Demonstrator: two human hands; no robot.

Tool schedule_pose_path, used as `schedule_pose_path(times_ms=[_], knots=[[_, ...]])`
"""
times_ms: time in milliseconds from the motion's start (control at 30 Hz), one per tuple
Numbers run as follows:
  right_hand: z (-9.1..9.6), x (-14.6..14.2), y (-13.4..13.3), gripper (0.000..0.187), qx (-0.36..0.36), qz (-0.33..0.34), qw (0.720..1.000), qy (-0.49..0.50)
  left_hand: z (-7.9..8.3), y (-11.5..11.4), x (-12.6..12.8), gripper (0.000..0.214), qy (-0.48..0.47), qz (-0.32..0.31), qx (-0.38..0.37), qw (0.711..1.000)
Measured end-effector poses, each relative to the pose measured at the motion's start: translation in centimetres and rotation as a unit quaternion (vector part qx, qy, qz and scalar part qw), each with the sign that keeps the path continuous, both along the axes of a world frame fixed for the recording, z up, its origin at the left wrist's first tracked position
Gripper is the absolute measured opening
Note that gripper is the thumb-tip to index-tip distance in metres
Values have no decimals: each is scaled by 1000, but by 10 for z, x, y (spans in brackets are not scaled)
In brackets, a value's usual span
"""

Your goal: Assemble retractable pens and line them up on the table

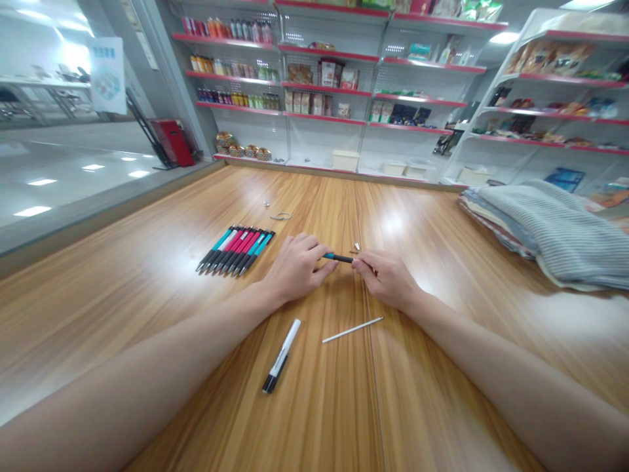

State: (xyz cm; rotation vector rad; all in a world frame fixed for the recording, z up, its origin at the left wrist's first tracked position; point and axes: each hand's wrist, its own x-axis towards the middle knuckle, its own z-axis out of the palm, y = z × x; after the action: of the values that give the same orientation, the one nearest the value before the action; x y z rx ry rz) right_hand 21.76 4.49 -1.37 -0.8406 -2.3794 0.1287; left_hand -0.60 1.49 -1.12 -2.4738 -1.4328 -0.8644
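My left hand (pixel 298 265) is closed around a teal pen barrel (pixel 337 257) with a black grip, held just above the wooden table (pixel 147 288). My right hand (pixel 386 276) pinches the black end of the same pen from the right. A small metal piece (pixel 356 248) lies on the table just behind the pen. A thin white refill (pixel 352 330) lies in front of my right hand. A white pen with a black end (pixel 281 356) lies in front of my left hand. A row of several teal, pink and white pens (pixel 236 250) lies to the left.
A stack of folded grey and striped cloths (pixel 545 226) sits at the table's right. A small wire spring (pixel 280 216) and a tiny metal bit (pixel 266 203) lie farther back. Red-edged store shelves (pixel 324 88) with goods stand behind the table.
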Motion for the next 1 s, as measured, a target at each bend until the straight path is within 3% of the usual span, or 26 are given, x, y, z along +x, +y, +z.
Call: schedule_pose_path(times_ms=[333, 1000], knots=[[0, 0, 0, 27, 4, 11, 1000, 4, 3, -2, 2, 14, 0, -7, 4, 1000], [0, 1, -2, 28, 8, 22, 1000, -3, 1, -3, 2, 21, -5, -49, -16, 999]])
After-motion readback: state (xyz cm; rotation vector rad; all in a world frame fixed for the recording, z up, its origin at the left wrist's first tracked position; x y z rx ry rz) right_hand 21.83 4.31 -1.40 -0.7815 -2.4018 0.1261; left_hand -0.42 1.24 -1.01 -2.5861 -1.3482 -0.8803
